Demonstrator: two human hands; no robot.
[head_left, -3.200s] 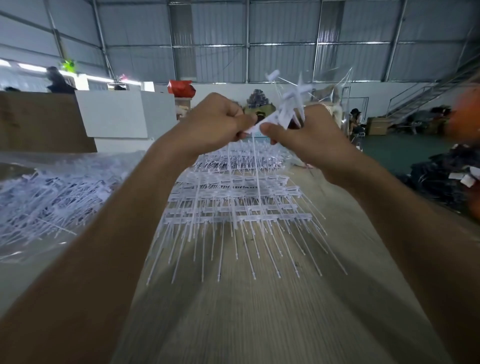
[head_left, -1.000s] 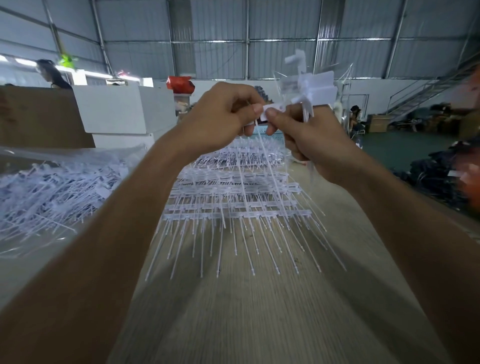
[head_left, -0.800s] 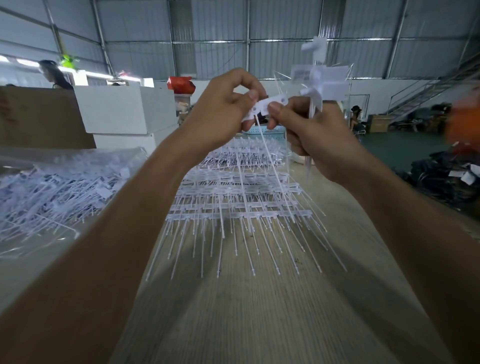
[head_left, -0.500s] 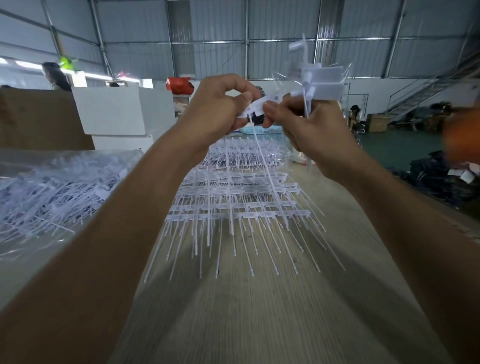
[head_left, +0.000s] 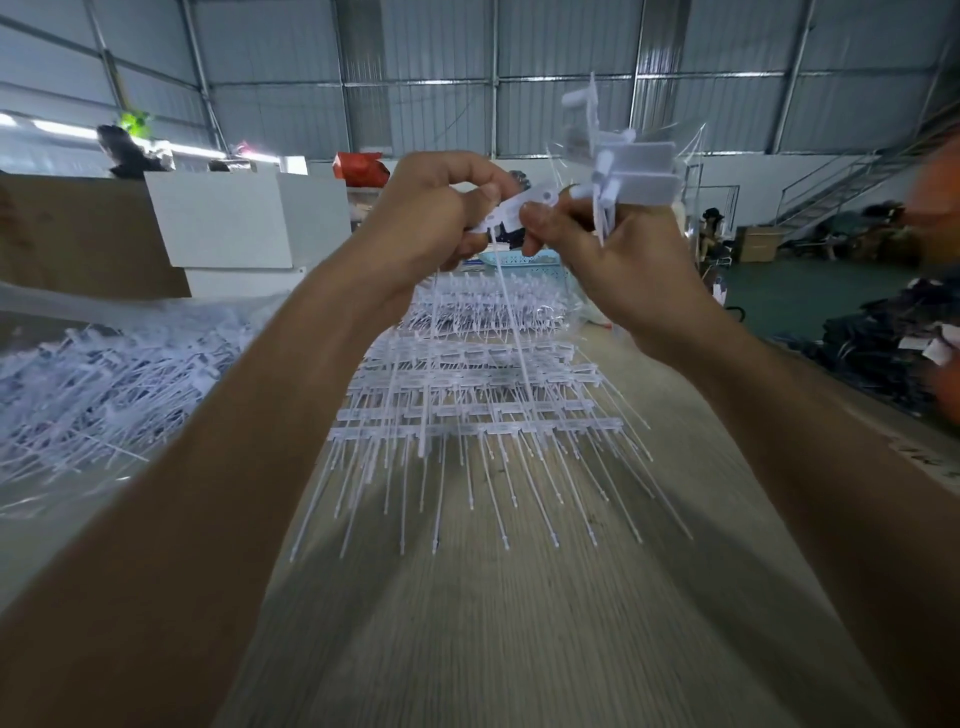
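Plastic tag (head_left: 525, 203) raised over table (head_left: 493, 639), bridging both hands, thin tail hanging down from it. Heap of tags (head_left: 104, 374) in clear bag, far left of left hand, lower. Left hand (head_left: 436, 213) curled, thumb and forefinger pinching tag's left end. Rows of tags (head_left: 467, 410) laid out below, between hands. Right hand (head_left: 628, 254) pinching tag's right end, other fingers clutching bundle of tags (head_left: 636, 171) sticking up above it.
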